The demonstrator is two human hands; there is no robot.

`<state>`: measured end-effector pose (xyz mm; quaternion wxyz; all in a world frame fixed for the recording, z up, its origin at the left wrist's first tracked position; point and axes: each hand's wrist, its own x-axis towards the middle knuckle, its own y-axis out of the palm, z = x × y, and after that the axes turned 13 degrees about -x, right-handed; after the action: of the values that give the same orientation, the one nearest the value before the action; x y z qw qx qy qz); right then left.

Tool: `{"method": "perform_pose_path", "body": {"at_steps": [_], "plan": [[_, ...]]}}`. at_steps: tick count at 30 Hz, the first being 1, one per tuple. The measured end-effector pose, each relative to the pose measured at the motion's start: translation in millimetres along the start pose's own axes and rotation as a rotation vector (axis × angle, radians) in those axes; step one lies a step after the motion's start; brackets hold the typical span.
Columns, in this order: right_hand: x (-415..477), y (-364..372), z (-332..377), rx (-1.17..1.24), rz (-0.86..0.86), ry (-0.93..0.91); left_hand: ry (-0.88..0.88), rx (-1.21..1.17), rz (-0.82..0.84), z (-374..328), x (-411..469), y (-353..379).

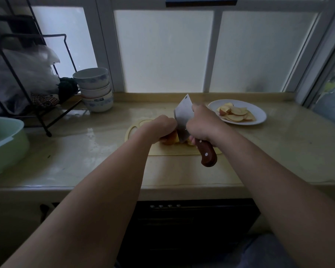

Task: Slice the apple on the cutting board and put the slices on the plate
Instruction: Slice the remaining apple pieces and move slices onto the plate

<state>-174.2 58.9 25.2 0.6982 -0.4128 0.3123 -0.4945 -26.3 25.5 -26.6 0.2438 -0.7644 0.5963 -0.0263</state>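
At the middle of the frame the left hand (160,128) holds down a piece of apple (171,140) on the board (182,151), its fingers curled over the fruit and clamped on it. Just right of it, the right hand (203,126) grips the knife (183,117) with fingers wrapped tight round the brown handle. The wide blade stands nearly upright, and its edge is down against the apple beside the left knuckles. Some pale cut pieces lie on the board under the blade, mostly hidden. The board lies on the desk (278,147). To the right and further back, a white plate (260,111) holds a heap of slices (236,114), apart from the board. At mid left stand stacked bowls (95,89) beside a black wire rack (37,74). A green basin (4,140) sits at the left edge.
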Motion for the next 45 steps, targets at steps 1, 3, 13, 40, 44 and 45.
{"method": "perform_pose_path", "body": {"at_steps": [1, 3, 13, 40, 44, 45], "plan": [[-2, 0, 0, -0.011, 0.005, -0.001, 0.01, 0.012, 0.006, 1, 1, 0], [-7, 0, 1, -0.032, 0.016, -0.003, 0.016, 0.037, 0.008, 2, 3, 0], [-8, 4, 10, -0.102, 0.047, 0.013, 0.002, 0.034, -0.003, 3, 7, 3], [18, 30, 11, -0.143, 0.087, -0.013, 0.062, -0.059, -0.015, 12, 14, 3], [18, 35, 8, -0.14, 0.1, -0.014, 0.031, -0.053, -0.002, 16, 23, 3], [18, 35, 8, -0.149, 0.102, -0.016, 0.028, -0.052, -0.001, 16, 24, 2]]}}
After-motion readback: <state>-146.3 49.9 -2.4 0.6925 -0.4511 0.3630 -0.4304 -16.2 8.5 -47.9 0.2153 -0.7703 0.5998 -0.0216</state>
